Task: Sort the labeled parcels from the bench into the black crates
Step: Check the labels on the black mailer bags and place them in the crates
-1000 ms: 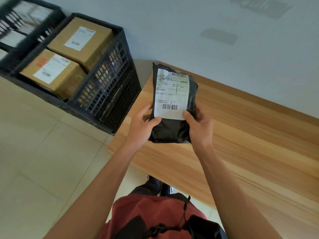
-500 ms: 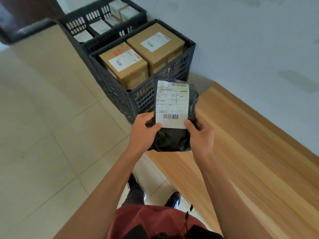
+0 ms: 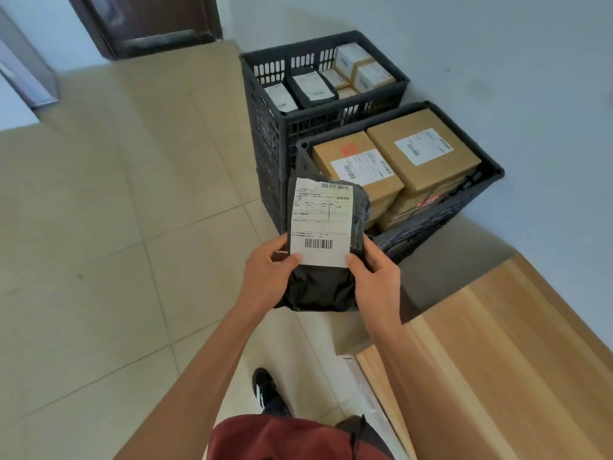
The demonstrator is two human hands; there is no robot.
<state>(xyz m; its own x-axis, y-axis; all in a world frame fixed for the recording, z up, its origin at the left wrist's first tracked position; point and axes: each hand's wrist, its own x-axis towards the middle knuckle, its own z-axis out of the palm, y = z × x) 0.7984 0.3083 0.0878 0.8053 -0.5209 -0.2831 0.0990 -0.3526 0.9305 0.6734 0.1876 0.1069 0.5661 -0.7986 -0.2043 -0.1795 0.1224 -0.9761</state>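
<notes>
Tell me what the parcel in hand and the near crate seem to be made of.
Parcel: probably soft black plastic film; it wrinkles, shines faintly and bulges below its white paper label. Left hand and right hand grip it. Near crate: likely rigid moulded black plastic, matte, with slotted lattice walls.

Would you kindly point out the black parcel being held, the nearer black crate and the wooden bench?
black parcel (image 3: 318,287): head view, on its bare black wrap below the label.
nearer black crate (image 3: 431,224): head view, on its slotted side wall.
wooden bench (image 3: 497,360): head view, on its bare top.
</notes>
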